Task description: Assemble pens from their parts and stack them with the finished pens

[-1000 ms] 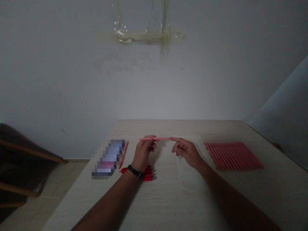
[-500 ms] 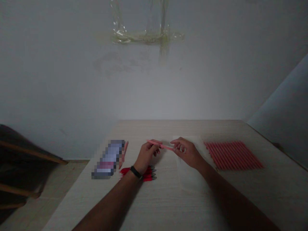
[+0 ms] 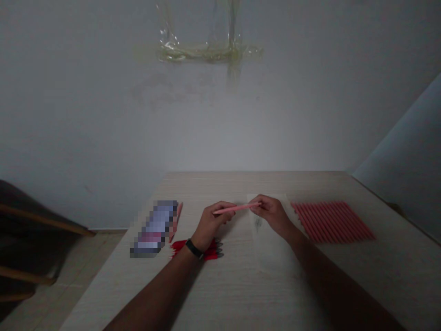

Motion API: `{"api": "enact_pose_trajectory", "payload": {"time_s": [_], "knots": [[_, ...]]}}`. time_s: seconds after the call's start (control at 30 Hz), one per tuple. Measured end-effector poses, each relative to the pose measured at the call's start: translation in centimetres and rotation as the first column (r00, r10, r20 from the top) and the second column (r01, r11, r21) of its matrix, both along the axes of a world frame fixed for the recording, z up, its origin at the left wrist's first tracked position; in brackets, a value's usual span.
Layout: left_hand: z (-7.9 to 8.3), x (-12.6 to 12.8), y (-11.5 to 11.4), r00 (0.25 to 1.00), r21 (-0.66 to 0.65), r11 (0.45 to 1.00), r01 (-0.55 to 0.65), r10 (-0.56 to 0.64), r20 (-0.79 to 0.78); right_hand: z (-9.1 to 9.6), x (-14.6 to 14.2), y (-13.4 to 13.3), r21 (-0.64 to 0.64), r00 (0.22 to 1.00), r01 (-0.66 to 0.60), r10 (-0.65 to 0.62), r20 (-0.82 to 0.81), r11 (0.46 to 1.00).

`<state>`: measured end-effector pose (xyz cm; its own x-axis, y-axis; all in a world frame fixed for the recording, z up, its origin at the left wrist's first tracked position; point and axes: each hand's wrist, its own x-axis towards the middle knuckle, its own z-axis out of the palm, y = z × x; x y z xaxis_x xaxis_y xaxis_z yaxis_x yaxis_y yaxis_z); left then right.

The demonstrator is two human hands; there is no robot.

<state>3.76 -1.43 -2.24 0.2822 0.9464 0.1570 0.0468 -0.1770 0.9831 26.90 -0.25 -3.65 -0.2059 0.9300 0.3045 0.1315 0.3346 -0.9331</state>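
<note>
A slim pink pen barrel [image 3: 237, 208] lies across the gap between my hands, above the wooden tabletop [image 3: 237, 289]. My left hand [image 3: 211, 225], with a black wristband [image 3: 195, 248], grips its nearer end. My right hand [image 3: 271, 214] pinches the far end, over a white paper sheet [image 3: 272, 248] with a dark smudge on it. Red pen parts with dark tips [image 3: 211, 248] lie partly hidden under my left wrist. Beyond the paper, many pink barrels form a flat side-by-side row [image 3: 332, 221].
A pixelated, unreadable flat object [image 3: 153, 228] lies at the table's left, with a pink piece [image 3: 176, 222] beside it. The table ends at the wall behind and drops to a tiled floor at left, where a dark chair [image 3: 24, 230] stands.
The barrel has moved right and now lies nearly level. My right hand has closed on its far end, whereas a second ago one fingertip only reached its tip.
</note>
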Motion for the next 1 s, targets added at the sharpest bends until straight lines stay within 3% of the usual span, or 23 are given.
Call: {"api": "enact_pose_trajectory", "payload": {"time_s": [0.13,0.2,0.33,0.43,0.6,0.7,0.8,0.9,1.0], "knots": [[-0.4,0.2,0.1,1.0,0.072,0.997,0.017,-0.015,-0.016,-0.1,0.8,0.8,0.009,0.967,0.094,-0.089,-0.24,0.996],[-0.7,0.4,0.1,0.998,0.1,0.995,-0.007,0.013,-0.059,0.2,1.4,1.1,-0.006,0.954,0.138,-0.134,-0.268,0.99],[-0.9,0.4,0.0,0.988,0.152,0.988,-0.004,0.027,-0.15,1.5,2.9,1.1,-0.051,0.968,0.206,-0.211,-0.132,0.977],[-0.8,0.3,-0.2,0.976,0.187,0.982,0.012,0.029,-0.215,2.5,4.6,1.3,0.004,0.967,0.256,-0.256,-0.004,0.967],[-0.7,0.2,-0.5,0.96,0.223,0.975,0.021,0.043,-0.278,2.6,9.8,2.3,0.058,0.89,0.423,-0.427,0.163,0.904],[-0.7,0.2,-0.5,0.954,0.246,0.969,0.027,0.048,-0.295,1.9,14.8,2.5,0.111,0.796,0.564,-0.574,0.19,0.818],[-0.6,0.2,-0.6,0.95,0.259,0.965,0.035,0.049,-0.31,1.1,20.7,1.7,0.196,0.563,0.737,-0.749,0.349,0.646],[-0.6,0.2,-0.6,0.945,0.259,0.965,0.043,0.044,-0.323,0.0,26.5,0.2,0.249,0.332,0.832,-0.805,0.491,0.495],[-0.5,0.3,-0.6,0.942,0.257,0.965,0.059,0.031,-0.333,-1.4,30.8,-1.2,0.232,0.202,0.88,-0.771,0.604,0.413]]}}
